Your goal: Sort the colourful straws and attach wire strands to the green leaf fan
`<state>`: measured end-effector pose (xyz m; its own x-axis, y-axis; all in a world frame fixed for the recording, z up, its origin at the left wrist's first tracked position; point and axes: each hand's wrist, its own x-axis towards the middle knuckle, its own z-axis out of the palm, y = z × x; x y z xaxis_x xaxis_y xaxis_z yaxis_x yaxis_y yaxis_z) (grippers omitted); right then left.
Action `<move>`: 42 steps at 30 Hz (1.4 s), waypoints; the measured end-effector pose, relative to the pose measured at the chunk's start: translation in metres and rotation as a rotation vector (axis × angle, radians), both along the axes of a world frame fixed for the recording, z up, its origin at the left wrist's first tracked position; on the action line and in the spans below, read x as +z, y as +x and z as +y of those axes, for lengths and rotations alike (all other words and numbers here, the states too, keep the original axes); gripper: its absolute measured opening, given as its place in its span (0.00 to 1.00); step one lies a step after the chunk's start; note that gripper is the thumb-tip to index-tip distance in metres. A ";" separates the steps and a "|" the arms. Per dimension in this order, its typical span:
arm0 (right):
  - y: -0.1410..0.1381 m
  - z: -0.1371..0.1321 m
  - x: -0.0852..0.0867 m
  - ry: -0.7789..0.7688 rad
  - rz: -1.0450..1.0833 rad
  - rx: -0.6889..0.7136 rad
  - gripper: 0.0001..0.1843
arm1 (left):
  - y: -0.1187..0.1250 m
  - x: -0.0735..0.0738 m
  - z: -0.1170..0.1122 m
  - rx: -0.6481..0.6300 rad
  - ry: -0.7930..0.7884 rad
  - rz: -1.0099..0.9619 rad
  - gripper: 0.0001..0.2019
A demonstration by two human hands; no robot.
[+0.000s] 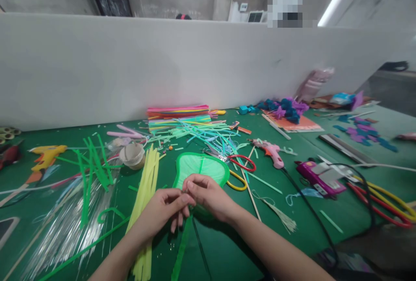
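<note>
My left hand (169,209) and my right hand (208,196) meet at the middle of the table, fingertips pinched together. Whatever sits between the fingers is too small or hidden to make out. Right behind them is a green leaf shape (201,165) with a bright green rim and a pale sheer face; the hands cover its lower part. From beneath my fingers a green strip (181,246) runs down toward the front edge. Yellow pipe cleaners (147,185) lie in a bundle beside my left wrist. Red-handled scissors (242,163) rest beyond my right hand.
On the left lie a yellow glue gun (48,156), a small cup (132,155) and clear plastic film (76,220). To the right are a pink glue gun (273,151), a purple power strip (320,179) and a black cable (308,205). A white partition (146,69) stands behind.
</note>
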<state>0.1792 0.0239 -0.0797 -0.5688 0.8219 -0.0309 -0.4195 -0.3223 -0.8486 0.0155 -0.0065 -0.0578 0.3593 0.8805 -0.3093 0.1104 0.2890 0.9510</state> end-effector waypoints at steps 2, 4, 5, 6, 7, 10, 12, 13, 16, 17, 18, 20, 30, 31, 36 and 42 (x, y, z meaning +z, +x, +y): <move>0.001 0.002 -0.001 -0.008 0.008 -0.067 0.17 | 0.000 -0.001 0.002 0.108 0.014 -0.013 0.19; 0.003 0.004 -0.001 0.025 -0.025 -0.129 0.16 | 0.000 -0.002 0.003 0.161 0.003 -0.048 0.17; 0.004 0.004 0.000 0.048 -0.048 -0.147 0.16 | -0.001 -0.002 0.003 0.159 -0.020 -0.078 0.17; 0.004 0.004 0.001 0.071 -0.070 -0.154 0.17 | 0.000 -0.003 0.003 0.148 -0.051 -0.107 0.16; 0.004 0.004 0.002 0.093 -0.090 -0.155 0.17 | 0.000 -0.004 0.003 0.131 -0.082 -0.130 0.16; 0.004 0.001 0.006 0.126 -0.127 -0.143 0.18 | 0.002 -0.006 0.002 0.101 -0.137 -0.155 0.16; 0.003 0.000 0.007 0.132 -0.127 -0.123 0.18 | 0.002 -0.007 0.002 0.084 -0.153 -0.158 0.16; 0.003 -0.001 0.006 0.132 -0.122 -0.111 0.18 | 0.002 -0.007 0.002 0.072 -0.163 -0.160 0.16; 0.002 -0.002 0.005 0.135 -0.108 -0.084 0.17 | 0.000 -0.010 0.004 0.021 -0.207 -0.168 0.15; 0.001 -0.002 0.005 0.129 -0.102 -0.086 0.17 | 0.000 -0.010 0.004 0.013 -0.216 -0.175 0.15; 0.001 -0.002 0.005 0.117 -0.095 -0.093 0.17 | 0.000 -0.010 0.005 0.015 -0.218 -0.183 0.15; 0.001 -0.001 0.005 0.080 -0.074 -0.131 0.16 | 0.001 -0.010 0.004 0.041 -0.202 -0.206 0.15; 0.005 0.004 0.007 0.050 -0.011 -0.345 0.13 | 0.002 -0.001 -0.002 0.044 0.003 -0.171 0.13; 0.005 0.004 0.008 0.046 -0.011 -0.345 0.13 | 0.003 -0.001 -0.002 0.069 0.032 -0.139 0.13; 0.008 0.002 0.015 0.085 -0.038 -0.312 0.14 | 0.002 0.002 -0.003 0.152 0.122 -0.018 0.14; 0.009 0.001 0.018 0.065 -0.050 -0.310 0.15 | 0.001 0.004 -0.002 0.194 0.206 0.093 0.14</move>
<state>0.1884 0.0250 -0.0621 -0.2901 0.9570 0.0053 -0.4463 -0.1304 -0.8853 0.0161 -0.0082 -0.0540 0.1568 0.9776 -0.1407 0.1611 0.1152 0.9802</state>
